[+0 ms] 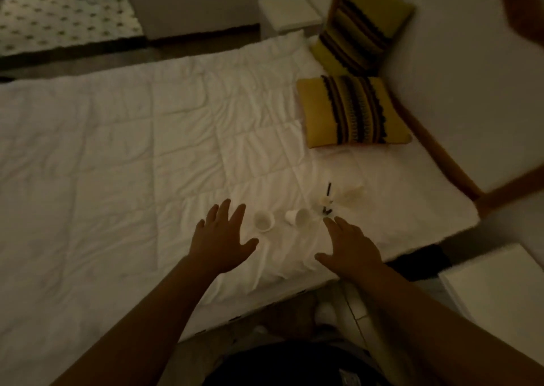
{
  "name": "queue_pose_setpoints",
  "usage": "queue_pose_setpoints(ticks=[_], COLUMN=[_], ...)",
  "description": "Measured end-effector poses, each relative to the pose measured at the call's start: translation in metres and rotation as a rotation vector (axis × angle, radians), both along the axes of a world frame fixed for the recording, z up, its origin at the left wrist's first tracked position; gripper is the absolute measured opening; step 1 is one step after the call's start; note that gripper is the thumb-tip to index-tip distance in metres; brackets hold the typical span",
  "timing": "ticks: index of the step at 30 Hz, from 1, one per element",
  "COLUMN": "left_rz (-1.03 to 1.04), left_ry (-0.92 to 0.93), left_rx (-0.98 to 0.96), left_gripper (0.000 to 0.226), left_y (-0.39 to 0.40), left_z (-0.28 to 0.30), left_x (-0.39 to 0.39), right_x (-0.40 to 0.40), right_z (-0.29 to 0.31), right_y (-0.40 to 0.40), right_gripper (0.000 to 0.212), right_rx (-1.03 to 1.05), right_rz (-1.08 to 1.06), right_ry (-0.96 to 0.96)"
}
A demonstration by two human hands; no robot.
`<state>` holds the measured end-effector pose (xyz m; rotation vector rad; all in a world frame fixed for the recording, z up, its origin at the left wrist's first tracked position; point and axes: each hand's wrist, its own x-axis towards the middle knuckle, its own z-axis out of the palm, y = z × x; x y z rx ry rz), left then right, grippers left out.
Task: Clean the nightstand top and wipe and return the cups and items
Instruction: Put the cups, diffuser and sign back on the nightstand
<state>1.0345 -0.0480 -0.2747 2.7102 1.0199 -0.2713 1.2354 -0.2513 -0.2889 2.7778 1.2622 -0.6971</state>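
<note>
Wide white bed (132,138) filling most of the view, quilt creased, its near edge running toward the right corner

Two yellow striped cushions (350,110) at the far right corner by the wall

White nightstand (497,279) beside the bed's near right corner, top bare where visible

Left hand (222,238) above the quilt near the near edge, fingers spread and straight, holding nothing

Right hand (351,244) just to the right of it, likewise flat and spread, empty

Left cup (264,221) on the quilt just past the left thumb and fingertips, mouth turned up toward the camera; whether upright or tilted unclear in the dim light

Right cup (298,217) lying on its side between the two hands, long axis running left to right, base pointing left

Small items (326,201) beyond the right fingertips, toward the right edge: a dark thin stick and something pale, too dim to name

Likely pairing, judging by nearness: left hand to left cup, right hand to the tipped cup, both just ahead of the fingertips; grasp of the tipped one probably easiest across its side
</note>
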Motion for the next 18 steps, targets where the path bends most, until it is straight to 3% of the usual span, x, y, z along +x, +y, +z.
queue_pose_setpoints(ticks=[12,18], left_rz=[0.349,0.389], left_ry=[0.033,0.071], left_rx=[-0.074,-0.149], left_gripper=[0.09,0.09], left_y=[-0.039,-0.051], left_z=[-0.038,-0.067], left_x=[0.073,0.1], right_x=[0.102,0.118], right_z=[-0.047,-0.079], right_y=[0.062,0.075], right_gripper=[0.089,0.089], right_rx=[-0.057,-0.062], right_rz=[0.365,0.404], right_ry=[0.081,0.144])
